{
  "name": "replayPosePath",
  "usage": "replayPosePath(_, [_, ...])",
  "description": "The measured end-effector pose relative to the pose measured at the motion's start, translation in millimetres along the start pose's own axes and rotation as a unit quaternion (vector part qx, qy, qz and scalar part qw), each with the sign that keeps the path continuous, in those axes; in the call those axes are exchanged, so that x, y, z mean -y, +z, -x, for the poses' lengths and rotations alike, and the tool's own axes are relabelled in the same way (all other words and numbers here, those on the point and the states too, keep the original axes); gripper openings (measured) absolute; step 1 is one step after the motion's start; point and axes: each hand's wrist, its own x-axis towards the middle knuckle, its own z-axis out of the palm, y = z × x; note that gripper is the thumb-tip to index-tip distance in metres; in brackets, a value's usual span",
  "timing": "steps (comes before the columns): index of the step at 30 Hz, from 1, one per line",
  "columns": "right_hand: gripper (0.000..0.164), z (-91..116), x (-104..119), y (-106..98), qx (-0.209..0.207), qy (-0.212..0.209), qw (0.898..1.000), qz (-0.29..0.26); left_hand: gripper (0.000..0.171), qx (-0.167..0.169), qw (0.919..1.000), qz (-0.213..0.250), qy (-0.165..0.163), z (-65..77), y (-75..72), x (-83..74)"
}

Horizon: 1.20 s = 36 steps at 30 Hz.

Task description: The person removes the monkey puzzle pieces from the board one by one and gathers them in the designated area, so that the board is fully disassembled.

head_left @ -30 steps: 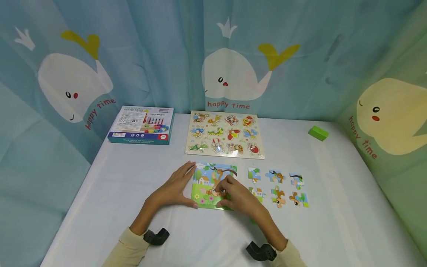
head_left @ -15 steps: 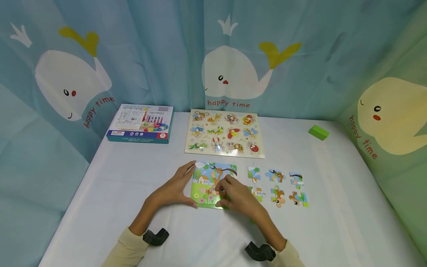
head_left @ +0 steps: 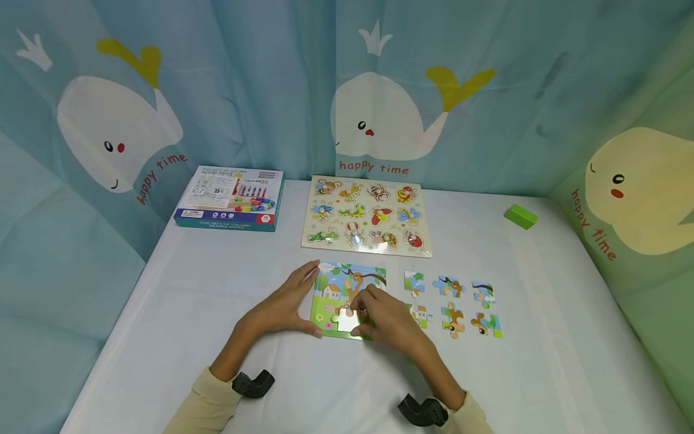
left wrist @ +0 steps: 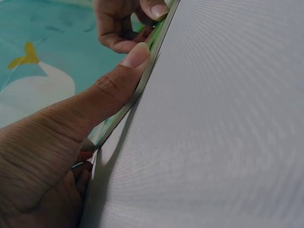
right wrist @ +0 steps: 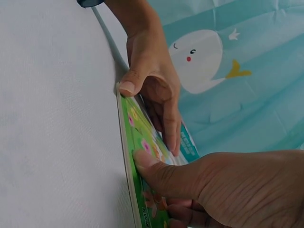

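A square jigsaw board (head_left: 324, 328) with a monkey and house picture lies in front of me. My left hand (head_left: 283, 306) holds its left side, the thumb at the near corner and fingertips by the far corner. My right hand (head_left: 393, 320) is over the lower right of the board, thumb and fingers pinching a puzzle piece (head_left: 345, 320) that glints white. In the right wrist view that thumb presses near the board's green edge (right wrist: 124, 123). The right hand hides part of the picture. Several loose pieces, including a house piece (head_left: 420, 314), lie to the right.
Behind the board is a wooden insect puzzle (head_left: 366, 217). A boxed bead set (head_left: 230, 199) stands at the back left, a green block (head_left: 521, 216) at the back right. A whale-print curtain (head_left: 271, 90) closes off the table's (head_left: 228, 271) back and sides.
The pinched piece has turned from its printed colours to a bright white glint, its tilt apparently altered. Both hands stay almost where they were; the head view shifts slightly.
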Motion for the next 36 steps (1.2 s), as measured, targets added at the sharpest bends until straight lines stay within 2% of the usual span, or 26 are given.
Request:
replayPosePath(11, [0.044,0.4,3.8,-1.5,-0.004,0.020,1.000,0.024,0.130,0.005,1.0000,-0.007,-0.005,0.7,-1.3,-1.8])
replayPosePath(24, [0.049,1.7,2.4,-2.8,-0.016,0.015,0.999,0.036,0.130,0.009,0.9999,-0.008,-0.010,-0.8,-1.3,-2.7])
replayPosePath(29, [0.044,1.5,1.0,-3.7,-0.005,0.015,0.999,0.033,0.131,0.009,0.9999,-0.009,-0.010,-0.9,-1.5,-3.2])
replayPosePath(36, [0.032,2.8,-1.9,-5.1,-0.006,-0.017,1.000,-0.008,0.131,0.008,0.9999,-0.004,-0.006,0.6,-1.3,-2.8])
